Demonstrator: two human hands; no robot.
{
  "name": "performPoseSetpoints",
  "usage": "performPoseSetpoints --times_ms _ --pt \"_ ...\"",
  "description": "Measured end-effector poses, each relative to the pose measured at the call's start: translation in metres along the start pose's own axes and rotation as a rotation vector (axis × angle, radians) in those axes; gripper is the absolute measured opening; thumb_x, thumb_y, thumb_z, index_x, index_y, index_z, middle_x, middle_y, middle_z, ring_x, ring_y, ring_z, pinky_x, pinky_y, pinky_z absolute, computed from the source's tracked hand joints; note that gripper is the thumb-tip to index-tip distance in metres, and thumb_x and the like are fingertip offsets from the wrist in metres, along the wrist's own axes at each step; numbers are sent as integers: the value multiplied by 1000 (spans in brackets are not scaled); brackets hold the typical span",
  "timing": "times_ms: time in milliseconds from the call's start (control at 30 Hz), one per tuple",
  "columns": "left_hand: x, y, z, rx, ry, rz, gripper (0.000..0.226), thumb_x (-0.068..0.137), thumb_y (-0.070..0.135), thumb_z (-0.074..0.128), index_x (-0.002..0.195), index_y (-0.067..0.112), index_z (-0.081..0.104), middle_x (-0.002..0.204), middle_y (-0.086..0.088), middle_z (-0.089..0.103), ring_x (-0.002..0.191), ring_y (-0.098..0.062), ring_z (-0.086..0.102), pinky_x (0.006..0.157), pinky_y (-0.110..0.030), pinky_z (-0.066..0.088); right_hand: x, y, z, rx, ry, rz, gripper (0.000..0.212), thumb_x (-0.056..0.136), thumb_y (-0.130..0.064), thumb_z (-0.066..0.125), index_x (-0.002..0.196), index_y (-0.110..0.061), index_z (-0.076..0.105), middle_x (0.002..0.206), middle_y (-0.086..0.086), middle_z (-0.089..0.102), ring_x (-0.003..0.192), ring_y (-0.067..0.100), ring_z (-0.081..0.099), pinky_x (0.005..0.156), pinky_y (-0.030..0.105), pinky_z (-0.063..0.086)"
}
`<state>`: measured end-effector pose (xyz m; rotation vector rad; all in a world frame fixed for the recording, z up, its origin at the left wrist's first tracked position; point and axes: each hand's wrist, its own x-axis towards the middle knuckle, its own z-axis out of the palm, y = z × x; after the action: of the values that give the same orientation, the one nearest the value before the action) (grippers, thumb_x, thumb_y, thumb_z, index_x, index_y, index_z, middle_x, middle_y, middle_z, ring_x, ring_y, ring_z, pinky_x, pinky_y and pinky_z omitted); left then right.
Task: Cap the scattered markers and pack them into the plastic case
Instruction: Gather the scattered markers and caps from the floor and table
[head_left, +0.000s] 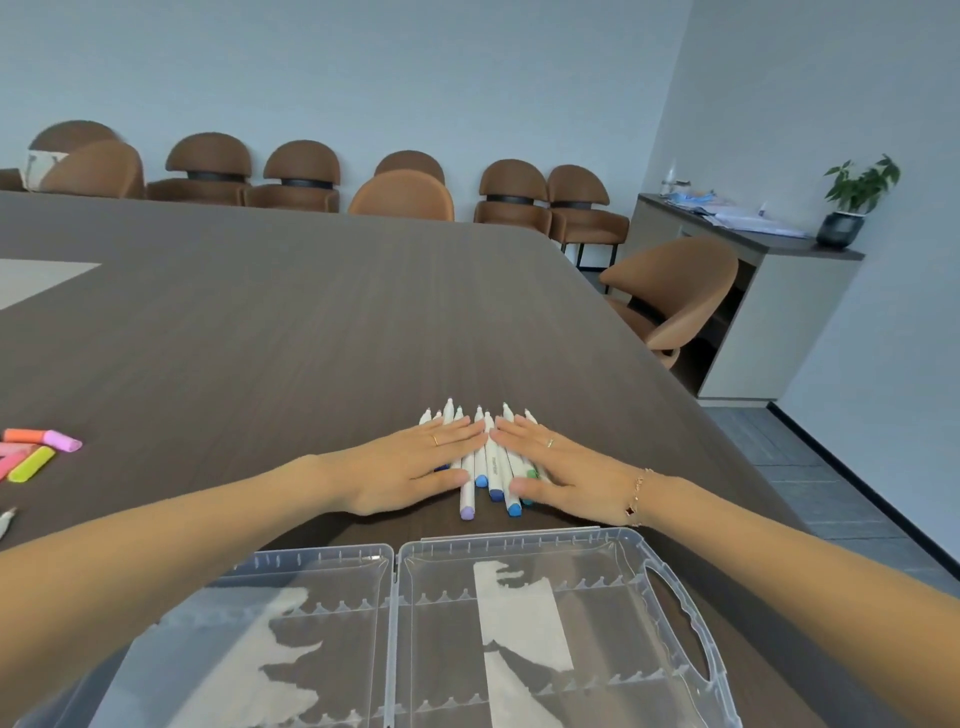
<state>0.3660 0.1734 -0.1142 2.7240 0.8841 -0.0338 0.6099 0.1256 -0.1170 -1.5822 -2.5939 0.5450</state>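
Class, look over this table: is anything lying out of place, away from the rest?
Yes. Several markers lie loose at the table's far left edge, apart from the row of markers under the left hand and right hand. The plastic case lies open, holding no markers.

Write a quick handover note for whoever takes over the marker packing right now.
Left hand and right hand: both flat, fingers straight, pressing together a row of white markers on the table.
The markers lie side by side beyond the open clear plastic case, coloured ends toward you.
Done: this batch is gathered.
Left: the case holds no markers yet; more highlighters lie at the far left. Whether every marker is capped cannot be told.
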Motion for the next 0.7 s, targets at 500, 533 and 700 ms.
performPoseSetpoints --times_ms 500,533,700 --pt "5 14 9 41 134 82 77 91 62 34 151 29 0 154 19 -9 137 12 -16 107 -7 -18 -10 4 -5 -191 107 -133 87 79 -74 35 150 -31 10 158 -14 -3 144 2 -6 118 24 1" --pt "6 16 9 52 143 68 82 89 65 34 151 28 -4 153 19 -11 136 12 -19 106 -8 -20 -7 5 -3 -197 106 -147 90 80 -74 36 151 -29 4 158 -12 -7 144 2 -10 118 25 -4" --pt "10 19 13 62 159 3 91 86 69 31 151 19 -7 158 8 -9 141 3 -12 111 -13 -12 4 6 -2 -214 47 -108 88 84 -72 27 151 -24 -5 158 -9 -9 143 0 -12 119 26 -5"
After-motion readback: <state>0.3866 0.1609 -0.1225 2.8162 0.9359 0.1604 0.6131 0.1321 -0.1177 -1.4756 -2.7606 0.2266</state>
